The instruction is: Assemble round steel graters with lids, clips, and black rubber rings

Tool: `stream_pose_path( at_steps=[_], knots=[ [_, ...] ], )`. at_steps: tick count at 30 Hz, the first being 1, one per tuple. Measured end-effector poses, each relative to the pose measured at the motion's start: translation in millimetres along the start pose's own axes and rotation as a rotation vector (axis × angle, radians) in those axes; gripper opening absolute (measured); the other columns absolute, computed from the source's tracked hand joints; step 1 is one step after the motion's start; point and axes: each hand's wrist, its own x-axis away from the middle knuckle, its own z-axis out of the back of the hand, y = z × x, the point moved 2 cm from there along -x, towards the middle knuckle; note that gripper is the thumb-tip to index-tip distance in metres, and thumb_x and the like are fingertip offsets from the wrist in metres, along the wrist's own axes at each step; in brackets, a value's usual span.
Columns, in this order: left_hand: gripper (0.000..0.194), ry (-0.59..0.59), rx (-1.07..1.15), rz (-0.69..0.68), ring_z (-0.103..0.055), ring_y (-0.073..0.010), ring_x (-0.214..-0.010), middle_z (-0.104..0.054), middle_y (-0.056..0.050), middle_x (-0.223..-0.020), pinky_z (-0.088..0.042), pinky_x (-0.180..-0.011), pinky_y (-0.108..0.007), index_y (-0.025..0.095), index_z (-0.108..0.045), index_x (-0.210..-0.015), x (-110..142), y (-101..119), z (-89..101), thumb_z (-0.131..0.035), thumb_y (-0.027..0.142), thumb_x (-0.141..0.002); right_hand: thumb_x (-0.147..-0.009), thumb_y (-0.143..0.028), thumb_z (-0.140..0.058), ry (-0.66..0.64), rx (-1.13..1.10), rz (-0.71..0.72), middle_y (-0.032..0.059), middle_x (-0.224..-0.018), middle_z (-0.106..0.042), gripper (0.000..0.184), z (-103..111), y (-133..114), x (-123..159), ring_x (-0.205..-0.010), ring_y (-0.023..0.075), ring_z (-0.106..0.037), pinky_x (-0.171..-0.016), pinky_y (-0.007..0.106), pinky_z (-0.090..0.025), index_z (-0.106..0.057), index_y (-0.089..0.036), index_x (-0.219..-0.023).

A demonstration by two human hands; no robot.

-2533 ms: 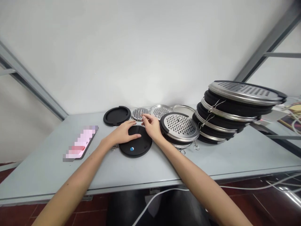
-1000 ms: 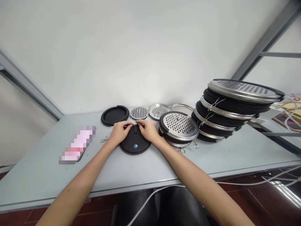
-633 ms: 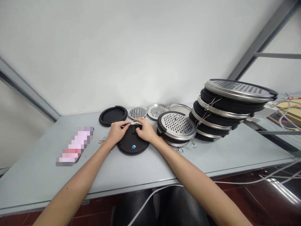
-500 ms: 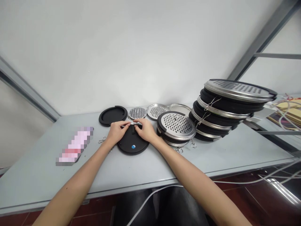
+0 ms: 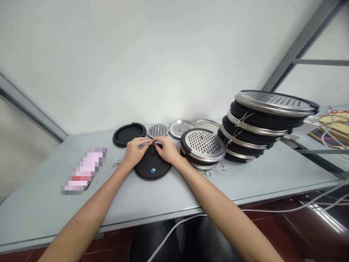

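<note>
Disc (image 5: 148, 163) of black lay on a gray table (image 5: 131, 211), a small wire piece (image 5: 152, 143) at its far edge.

Left hand (image 5: 134, 152) and right hand (image 5: 167, 149) pinched the wire piece, work there apparently unfinished. Beyond, a short stack (image 5: 203, 145) and a tall stack (image 5: 261, 118) looked assembled; a black dish (image 5: 129, 134) and three metal plates (image 5: 180, 128) lay separate.

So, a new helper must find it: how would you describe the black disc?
On the grey table, look left of the tall stack, past the shorter stack. There the left hand and right hand meet over the far edge of the round black disc. Its blue-and-white dot sets it apart from the black dish behind it.
</note>
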Motion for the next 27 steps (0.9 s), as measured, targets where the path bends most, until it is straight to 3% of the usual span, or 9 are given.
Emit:
stream_pose_path(
  at_steps=[4,13,21,27],
  knots=[
    [0.014,-0.026,-0.078,0.020,-0.068,-0.0236,-0.100,-0.076,-0.005,-0.100,-0.052,-0.094,-0.038,0.023,-0.079,-0.089,0.0,-2.1,-2.5,-0.065,0.025,-0.084,-0.085,-0.013,-0.062,0.003,0.055,-0.019,0.0072,-0.104,-0.073,0.014,0.2,0.2,-0.4,-0.103,0.0215,-0.065,-0.096,0.033,-0.047,-0.071,-0.017,-0.095],
    [0.017,-0.007,-0.168,-0.001,-0.066,-0.0261,-0.101,-0.075,-0.007,-0.103,-0.050,-0.094,-0.042,0.021,-0.079,-0.092,-0.7,-6.3,0.1,-0.063,0.025,-0.086,-0.088,-0.011,-0.056,-0.064,0.025,-0.079,0.0015,-0.103,-0.076,0.025,5.7,-5.0,0.3,-0.098,0.0184,-0.070,-0.090,0.028,-0.051,-0.072,-0.024,-0.104],
    [0.018,-0.042,-0.155,0.005,-0.069,-0.0232,-0.093,-0.076,-0.006,-0.099,-0.053,-0.090,-0.036,0.021,-0.078,-0.092,-1.1,-6.9,-2.2,-0.061,0.023,-0.086,-0.088,-0.010,-0.054,-0.052,0.166,-0.086,0.0044,-0.104,-0.077,0.032,5.4,-8.7,-2.4,-0.101,0.0253,-0.070,-0.088,0.034,-0.051,-0.075,-0.027,-0.104],
    [0.019,-0.053,-0.084,0.012,-0.071,-0.0213,-0.089,-0.076,-0.006,-0.096,-0.054,-0.087,-0.032,0.020,-0.077,-0.091,-0.3,-6.2,-1.6,-0.059,0.022,-0.086,-0.090,-0.013,-0.052,-0.059,0.193,-0.054,0.0065,-0.110,-0.075,0.033,3.7,-5.9,-0.4,-0.103,0.0247,-0.069,-0.090,0.033,-0.050,-0.073,-0.025,-0.113]
  ],
)
